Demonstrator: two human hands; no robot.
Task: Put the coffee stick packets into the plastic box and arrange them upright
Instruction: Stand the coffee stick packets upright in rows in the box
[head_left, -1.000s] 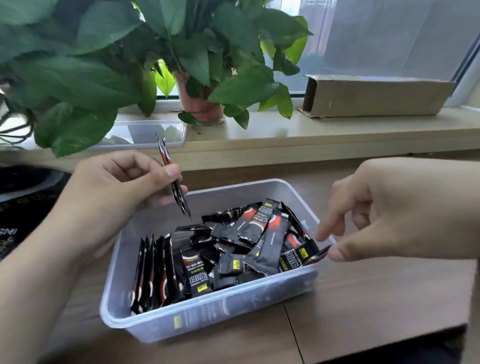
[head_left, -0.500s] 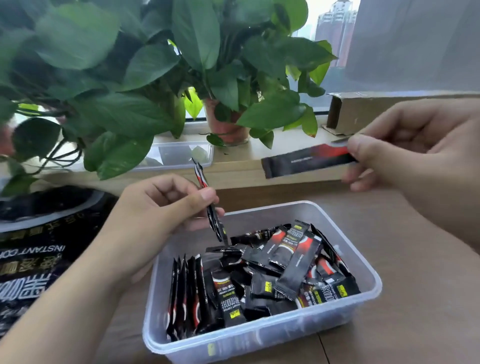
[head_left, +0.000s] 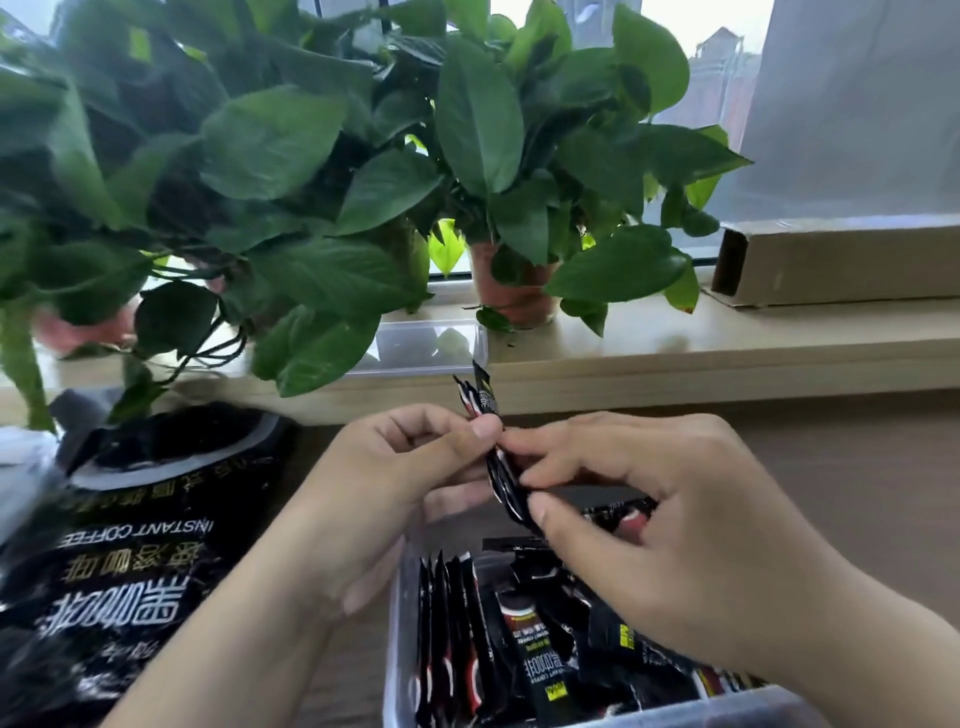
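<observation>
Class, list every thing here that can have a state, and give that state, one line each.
plastic box, open, partly filled
held coffee stick packets, bunched, above the box
left hand, pinching the held packets
right hand, pinching the same packets
upright row of packets, standing at the box's left end
loose packets, lying jumbled in the box
instant coffee bag, lying flat on the table

Daylit window (head_left: 719, 67), pale sill (head_left: 727, 353) with leafy potted plants (head_left: 478, 119), cardboard box (head_left: 841, 265), wooden table (head_left: 841, 493).
</observation>
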